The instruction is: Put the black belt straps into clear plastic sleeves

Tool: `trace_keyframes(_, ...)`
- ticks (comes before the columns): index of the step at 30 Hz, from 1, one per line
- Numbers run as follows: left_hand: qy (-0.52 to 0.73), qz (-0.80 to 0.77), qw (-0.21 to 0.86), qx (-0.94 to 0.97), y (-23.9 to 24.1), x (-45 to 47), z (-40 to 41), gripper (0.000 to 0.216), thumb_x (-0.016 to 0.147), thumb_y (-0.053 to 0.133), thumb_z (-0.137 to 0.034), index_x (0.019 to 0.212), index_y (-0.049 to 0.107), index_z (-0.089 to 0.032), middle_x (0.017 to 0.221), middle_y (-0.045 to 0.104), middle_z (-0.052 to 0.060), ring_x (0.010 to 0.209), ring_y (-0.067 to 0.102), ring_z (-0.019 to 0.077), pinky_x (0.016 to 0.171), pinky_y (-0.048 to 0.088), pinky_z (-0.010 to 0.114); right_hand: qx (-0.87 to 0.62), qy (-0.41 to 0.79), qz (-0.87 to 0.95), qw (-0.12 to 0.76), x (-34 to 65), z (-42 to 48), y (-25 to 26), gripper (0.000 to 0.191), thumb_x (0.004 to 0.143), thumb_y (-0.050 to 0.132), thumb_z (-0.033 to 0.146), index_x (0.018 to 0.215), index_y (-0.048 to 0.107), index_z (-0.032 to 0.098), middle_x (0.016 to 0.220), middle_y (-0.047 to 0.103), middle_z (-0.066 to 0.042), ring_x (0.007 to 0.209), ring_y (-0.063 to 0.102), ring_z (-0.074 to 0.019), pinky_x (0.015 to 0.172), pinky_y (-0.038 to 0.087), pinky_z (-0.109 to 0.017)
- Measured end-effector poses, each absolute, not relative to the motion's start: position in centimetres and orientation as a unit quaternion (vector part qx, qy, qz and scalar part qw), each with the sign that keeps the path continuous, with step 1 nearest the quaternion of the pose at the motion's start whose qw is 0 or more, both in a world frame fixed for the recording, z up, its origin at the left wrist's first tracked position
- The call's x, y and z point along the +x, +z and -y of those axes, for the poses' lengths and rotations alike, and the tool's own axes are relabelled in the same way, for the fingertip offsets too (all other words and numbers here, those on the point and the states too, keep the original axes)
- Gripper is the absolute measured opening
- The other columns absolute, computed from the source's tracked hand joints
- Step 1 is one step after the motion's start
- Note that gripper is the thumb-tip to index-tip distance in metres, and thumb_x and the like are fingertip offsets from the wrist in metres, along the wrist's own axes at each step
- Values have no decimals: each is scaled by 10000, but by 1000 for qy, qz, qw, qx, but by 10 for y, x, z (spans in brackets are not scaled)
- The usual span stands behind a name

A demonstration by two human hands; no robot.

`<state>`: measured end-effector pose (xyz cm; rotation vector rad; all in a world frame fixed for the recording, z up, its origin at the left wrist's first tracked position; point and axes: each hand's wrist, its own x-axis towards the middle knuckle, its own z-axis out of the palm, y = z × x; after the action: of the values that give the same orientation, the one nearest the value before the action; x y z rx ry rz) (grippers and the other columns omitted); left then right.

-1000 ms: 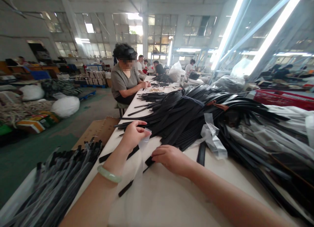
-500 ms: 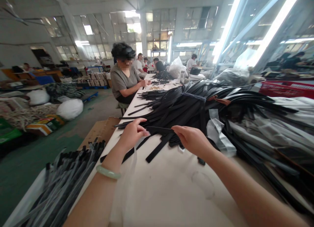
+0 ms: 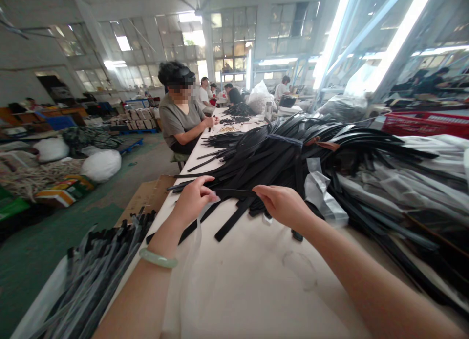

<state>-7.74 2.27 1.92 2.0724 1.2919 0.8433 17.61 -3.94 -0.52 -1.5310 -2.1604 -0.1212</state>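
A black strap [image 3: 236, 193] stretches between my two hands above the white table. My right hand [image 3: 284, 204] is closed, pinching the strap's right end between thumb and fingers. My left hand [image 3: 192, 202] is closed at the other end, thumb and fingers gripping a translucent plastic strip [image 3: 198, 236] that hangs down toward me; the strap's left end is hidden at the fingers. Right behind both hands lies a big heap of black straps [image 3: 271, 158], tied with a dark band. One loose strap [image 3: 230, 224] points toward me on the table.
The white table [image 3: 249, 285] runs away from me. Sleeved straps [image 3: 98, 275] stand in a bundle below its left edge, near cardboard [image 3: 146, 197]. Crumpled plastic [image 3: 324, 192] lies right of my right hand. A co-worker [image 3: 181, 109] sits at the left side; a red crate [image 3: 425, 126] is far right.
The whole view has shifted slightly, so everything appears a little further left. Both hands keep their grip, with the strap still stretched between them.
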Motion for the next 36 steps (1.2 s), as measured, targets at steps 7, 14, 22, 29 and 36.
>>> trace_keyframes(7, 304, -480, 267, 778, 19, -77, -22, 499, 698, 661, -205, 1182, 539, -195, 798, 737, 7, 819, 677, 190, 827, 447, 303, -573, -49, 785, 230, 176, 40, -4, 297, 910, 412, 220, 1113, 626, 254, 850, 703, -32, 783, 646, -168, 651, 420, -220)
trace_keyframes(14, 297, -485, 256, 781, 15, -76, -25, 497, 690, 650, -195, 1176, 544, -198, 803, 733, 11, 811, 676, 195, 807, 456, 304, -571, -58, 800, 175, 173, 41, -1, 292, 918, 395, 225, 1105, 617, 263, 859, 694, -23, 755, 638, -163, 603, 361, -232)
trace_keyframes(22, 239, -414, 357, 803, 4, -55, -9, 455, 709, 631, -184, 1159, 571, -182, 781, 733, 22, 785, 680, 198, 748, 477, 290, -523, -69, 846, 75, 171, 48, 10, 185, 837, 465, 150, 889, 622, 234, 746, 658, -16, 652, 582, -146, 536, 223, -258)
trace_keyframes(29, 191, -339, 623, 678, -11, -22, 27, 566, 745, 683, -308, 1245, 508, -106, 686, 709, 66, 606, 676, 207, 528, 460, 251, -415, 27, 901, 127, 162, 60, 14, 229, 919, 432, 244, 763, 592, 194, 674, 623, -13, 608, 546, -137, 557, 273, -257)
trace_keyframes(36, 197, -371, 703, 574, -16, -20, 29, 762, 736, 722, -304, 1365, 337, -110, 701, 721, 87, 623, 679, 191, 547, 467, 238, -531, -58, 839, 102, 196, 32, 3, 457, 989, 336, 380, 705, 623, 166, 641, 625, -54, 677, 586, -163, 712, 363, -269)
